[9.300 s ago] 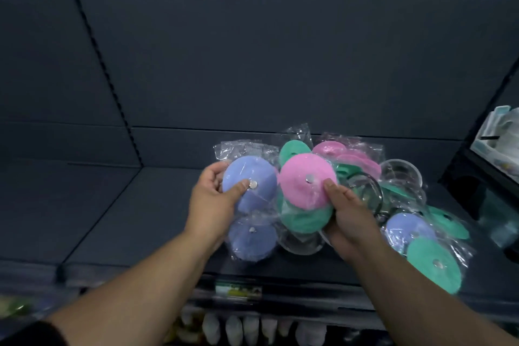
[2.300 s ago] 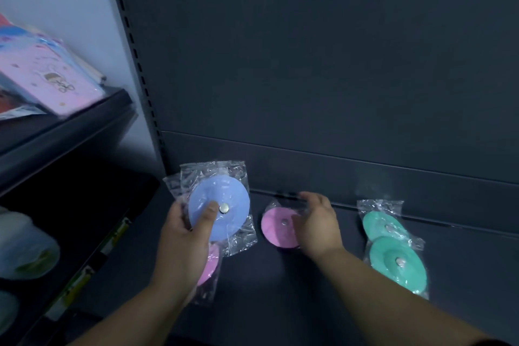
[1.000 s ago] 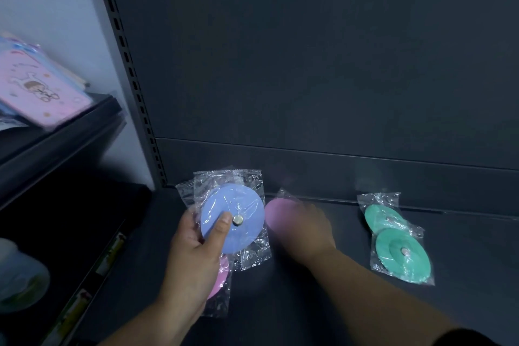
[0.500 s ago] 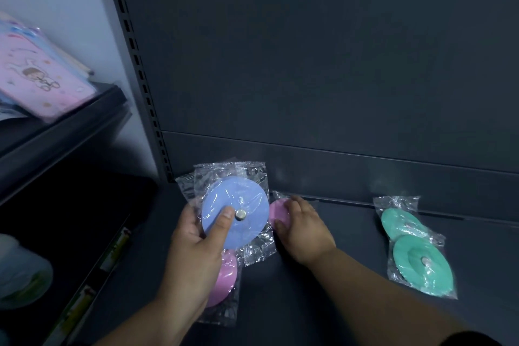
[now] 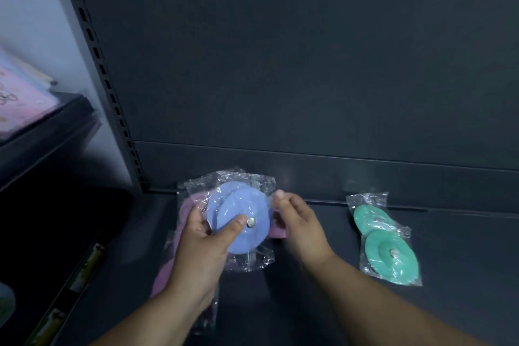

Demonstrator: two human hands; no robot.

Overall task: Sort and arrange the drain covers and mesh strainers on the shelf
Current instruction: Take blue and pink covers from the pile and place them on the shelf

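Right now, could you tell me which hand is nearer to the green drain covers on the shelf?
Right. The right hand hovers just left of the green drain covers; the left hand is farther left, holding the blue cover.

**Hidden under the grip, cut at the edges**

The left hand (image 5: 206,244) and the blue drain covers (image 5: 238,216) it grips hide most of the pink packets (image 5: 168,272) beneath. A pink disc (image 5: 278,229) just right of the grip is motion-blurred, partly behind the right hand (image 5: 300,225). Far left, the frame crops pastel packets (image 5: 19,104).

Both hands (image 5: 302,226) and forearms are bare, without sleeves or jewellery.
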